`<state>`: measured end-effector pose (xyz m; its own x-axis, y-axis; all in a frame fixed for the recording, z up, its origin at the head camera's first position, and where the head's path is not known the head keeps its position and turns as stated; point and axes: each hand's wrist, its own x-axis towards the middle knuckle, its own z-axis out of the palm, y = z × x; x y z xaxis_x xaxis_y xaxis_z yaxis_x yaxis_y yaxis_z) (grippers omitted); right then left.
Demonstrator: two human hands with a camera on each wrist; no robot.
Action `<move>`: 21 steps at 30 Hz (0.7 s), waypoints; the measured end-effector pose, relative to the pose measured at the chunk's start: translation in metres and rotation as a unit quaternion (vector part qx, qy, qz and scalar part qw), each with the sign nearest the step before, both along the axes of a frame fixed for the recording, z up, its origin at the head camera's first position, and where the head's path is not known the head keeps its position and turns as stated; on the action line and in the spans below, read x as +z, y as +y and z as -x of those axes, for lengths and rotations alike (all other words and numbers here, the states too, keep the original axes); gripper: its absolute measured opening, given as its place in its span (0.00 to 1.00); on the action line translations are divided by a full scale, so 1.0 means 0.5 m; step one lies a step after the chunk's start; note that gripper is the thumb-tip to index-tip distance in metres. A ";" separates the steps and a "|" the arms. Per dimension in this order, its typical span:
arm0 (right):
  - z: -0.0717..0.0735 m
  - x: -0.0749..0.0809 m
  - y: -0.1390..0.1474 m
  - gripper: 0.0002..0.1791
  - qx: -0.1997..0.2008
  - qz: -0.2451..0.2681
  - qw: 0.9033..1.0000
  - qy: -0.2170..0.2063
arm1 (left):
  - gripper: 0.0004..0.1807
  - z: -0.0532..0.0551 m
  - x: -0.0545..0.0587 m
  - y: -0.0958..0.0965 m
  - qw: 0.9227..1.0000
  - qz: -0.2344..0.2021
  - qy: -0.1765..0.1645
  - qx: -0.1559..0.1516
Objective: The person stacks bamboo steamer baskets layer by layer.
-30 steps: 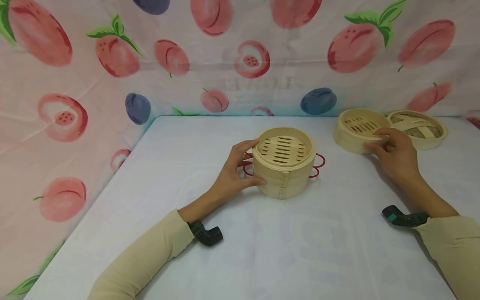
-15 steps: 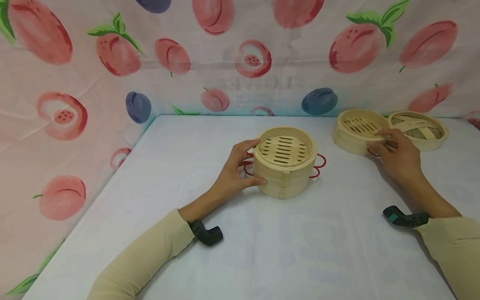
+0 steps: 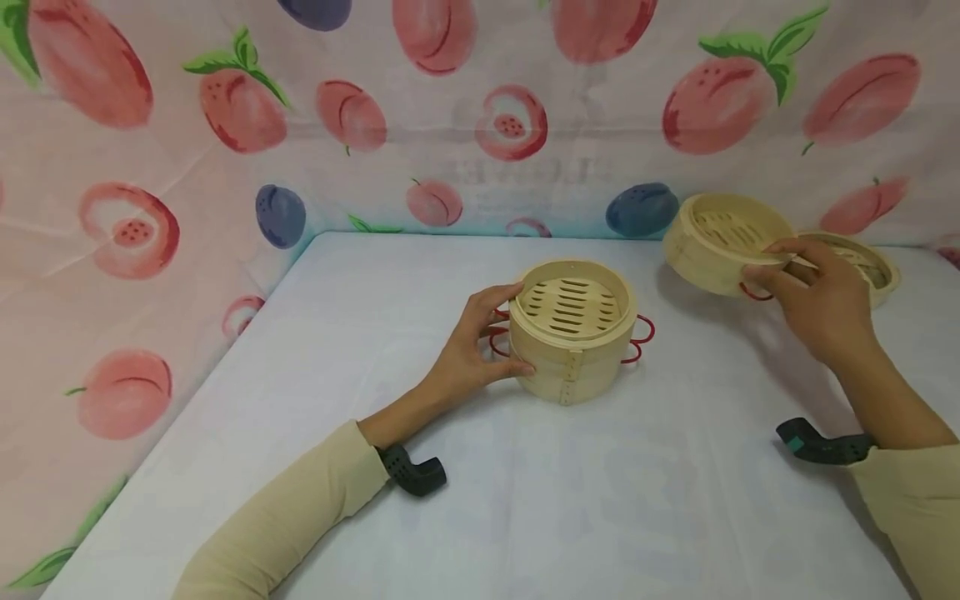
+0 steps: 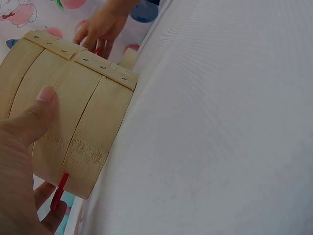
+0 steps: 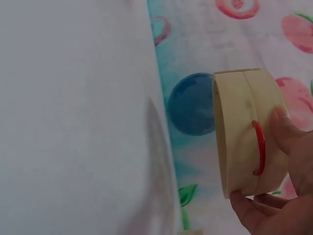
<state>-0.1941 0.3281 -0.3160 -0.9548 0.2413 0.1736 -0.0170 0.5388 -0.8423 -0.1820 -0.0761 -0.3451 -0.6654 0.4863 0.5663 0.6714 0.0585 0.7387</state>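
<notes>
Two bamboo steamer baskets [image 3: 570,358] with red side handles stand stacked mid-table, the slatted floor of the upper one showing. My left hand [image 3: 480,342] grips the stack from its left side, thumb in front and fingers around the back. In the left wrist view the thumb presses the bamboo wall [image 4: 78,107]. My right hand [image 3: 817,292] holds another steamer basket [image 3: 708,258] by its near right rim, raised off the table and tilted. The right wrist view shows this basket's red handle [image 5: 260,147] between thumb and fingers.
A woven bamboo steamer lid [image 3: 881,267] lies at the back right, partly hidden behind my right hand. The white-covered table [image 3: 562,500] ends at a fruit-printed cloth [image 3: 435,108] hanging behind and on the left.
My right hand has lifted the single steamer basket off the table, and its shadow now falls below it. My left hand stays on the stack.
</notes>
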 end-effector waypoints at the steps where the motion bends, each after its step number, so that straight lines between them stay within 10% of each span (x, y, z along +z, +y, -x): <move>1: 0.001 0.006 -0.004 0.19 0.004 -0.001 1.000 0.000 | 0.49 -0.001 0.000 -0.001 1.000 -0.001 0.000 0.000; 21: 0.039 0.066 -0.092 0.21 0.047 -0.024 0.998 0.031 | 0.49 0.001 -0.004 -0.005 1.000 -0.003 -0.010 -0.005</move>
